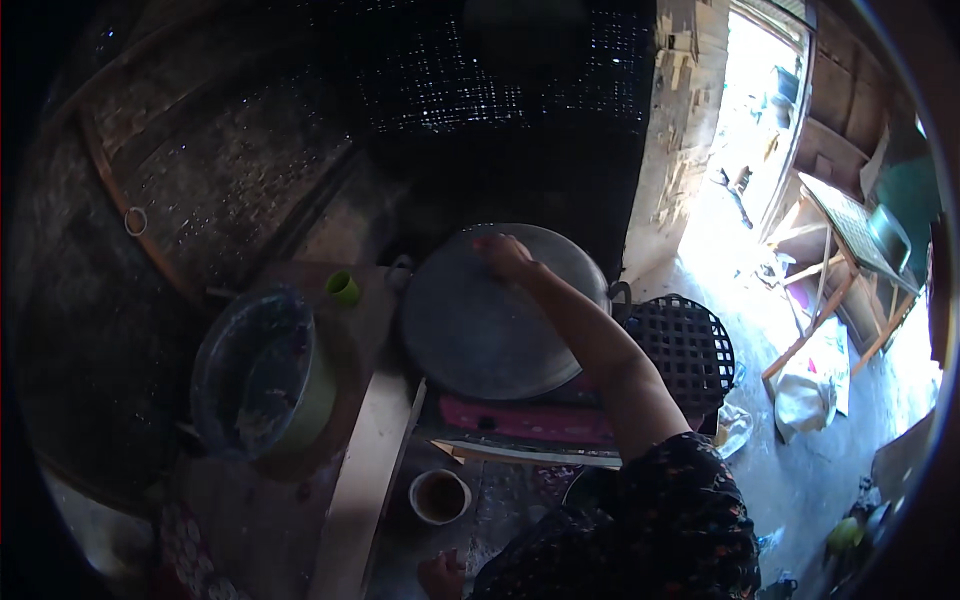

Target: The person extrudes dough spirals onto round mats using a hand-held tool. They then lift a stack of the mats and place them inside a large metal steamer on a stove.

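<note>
A large grey metal lid point(480, 330) covers a wide pot, whose side handle point(620, 291) shows at the right. My right hand point(508, 258) reaches across it and is closed at the far part of its top. Whatever knob or grip lies under those fingers is hidden. Low in the picture, my left hand point(443, 575) hangs near a round pale container point(440, 497) with brown contents. Its fingers are dark and partly cut off, so their pose does not show.
Left of the pot are a large basin point(208, 400) and a small green cup point(342, 288). A black lattice basket point(683, 350) stands to the right. Farther right, a wooden-legged table point(850, 235) is near a bright doorway point(750, 130). Plastic bags point(803, 400) lie on the floor.
</note>
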The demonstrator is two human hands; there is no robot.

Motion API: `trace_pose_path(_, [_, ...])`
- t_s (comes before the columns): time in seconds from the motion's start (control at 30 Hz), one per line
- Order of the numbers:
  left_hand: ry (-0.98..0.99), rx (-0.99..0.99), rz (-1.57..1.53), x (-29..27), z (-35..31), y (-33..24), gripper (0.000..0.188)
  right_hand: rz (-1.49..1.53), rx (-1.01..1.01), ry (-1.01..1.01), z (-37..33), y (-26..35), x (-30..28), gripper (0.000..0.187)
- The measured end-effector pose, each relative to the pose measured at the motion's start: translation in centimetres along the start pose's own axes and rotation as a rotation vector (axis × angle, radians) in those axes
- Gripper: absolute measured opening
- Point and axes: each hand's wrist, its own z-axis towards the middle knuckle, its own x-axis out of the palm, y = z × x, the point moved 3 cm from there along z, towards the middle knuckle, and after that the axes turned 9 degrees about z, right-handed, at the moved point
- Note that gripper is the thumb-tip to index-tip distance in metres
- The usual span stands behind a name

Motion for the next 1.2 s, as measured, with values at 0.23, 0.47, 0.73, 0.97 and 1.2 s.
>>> trace_pose_path(0.23, [0.048, -0.106, 0.11, 5.3, -0.3, 6.5, 0.027, -0.438, -0.223, -0.2, -1.4, 4.2, -11.3, 0.025])
trace_pose_path(0.47, [0.141, -0.345, -0.154, 12.0, -7.7, 15.1, 0.027, -0.429, -0.223, -0.495, -8.7, -7.0, -32.9, 0.057])
trace_pose_path(0.73, [0.487, -0.351, 0.107, 19.9, -26.0, 18.6, 0.023, -0.849, -0.222, -0.653, -28.1, -22.6, -44.1, 0.039])
trace_pose_path(0.97, [0.453, -0.037, 0.398, 21.5, -32.8, 18.3, 0.019, -0.18, 0.307, -0.795, -36.3, -28.2, -34.2, 0.044])
trace_pose_path(1.2, [0.006, -0.293, 0.283, 18.9, -25.5, 19.2, 0.021, -0.872, 0.006, -0.509, -37.4, -35.0, -21.1, 0.032])
